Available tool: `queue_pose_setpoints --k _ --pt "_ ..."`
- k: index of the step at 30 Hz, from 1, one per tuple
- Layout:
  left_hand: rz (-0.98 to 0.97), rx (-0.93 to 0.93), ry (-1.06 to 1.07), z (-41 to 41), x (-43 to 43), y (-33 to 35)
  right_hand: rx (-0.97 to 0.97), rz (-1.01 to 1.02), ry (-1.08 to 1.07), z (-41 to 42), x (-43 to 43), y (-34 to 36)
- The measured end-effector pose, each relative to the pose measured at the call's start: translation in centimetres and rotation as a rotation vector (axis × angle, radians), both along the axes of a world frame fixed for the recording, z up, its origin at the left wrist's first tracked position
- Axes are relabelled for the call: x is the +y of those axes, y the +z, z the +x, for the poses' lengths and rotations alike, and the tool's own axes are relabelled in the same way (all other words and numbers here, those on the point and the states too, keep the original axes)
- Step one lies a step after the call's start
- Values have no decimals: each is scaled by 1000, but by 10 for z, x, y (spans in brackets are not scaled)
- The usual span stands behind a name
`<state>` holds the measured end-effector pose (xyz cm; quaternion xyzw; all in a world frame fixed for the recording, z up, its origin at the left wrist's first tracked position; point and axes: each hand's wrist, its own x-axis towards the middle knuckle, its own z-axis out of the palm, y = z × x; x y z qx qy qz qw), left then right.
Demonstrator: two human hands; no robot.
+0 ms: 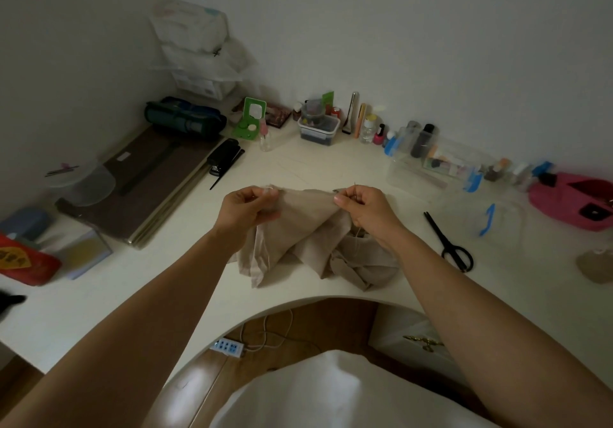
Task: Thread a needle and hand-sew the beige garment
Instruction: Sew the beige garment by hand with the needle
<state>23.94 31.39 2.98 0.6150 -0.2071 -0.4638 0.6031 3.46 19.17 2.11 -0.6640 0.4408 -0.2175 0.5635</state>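
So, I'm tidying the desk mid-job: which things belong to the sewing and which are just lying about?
In use: beige garment, pinched by left hand and right hand; needle, also in the right; probably the black scissors.
Lying about: stapler, pink nail polish, green stand, pink bag.

Needle [355, 184] mostly hidden within right hand [365, 208], only tip showing. Pink pouch [564, 195], 3 o'clock, cut off at edge. Small bottles [517, 170] beside it blurred.

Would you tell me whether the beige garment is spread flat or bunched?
Bunched: the garment lies crumpled on the desk, only its top edge stretched between left hand and right hand.
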Motion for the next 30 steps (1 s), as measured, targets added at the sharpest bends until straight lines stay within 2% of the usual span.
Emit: queue_pose_setpoints --k 8,13,30 --pt "-22 6 58 -3 -1 1 0 -20 18 2 1 6" --pt "55 18 134 -3 -3 -3 -8 -23 65 6 3 10" --pt "3 142 71 -2 -2 -2 10 -31 0 5 2 8"
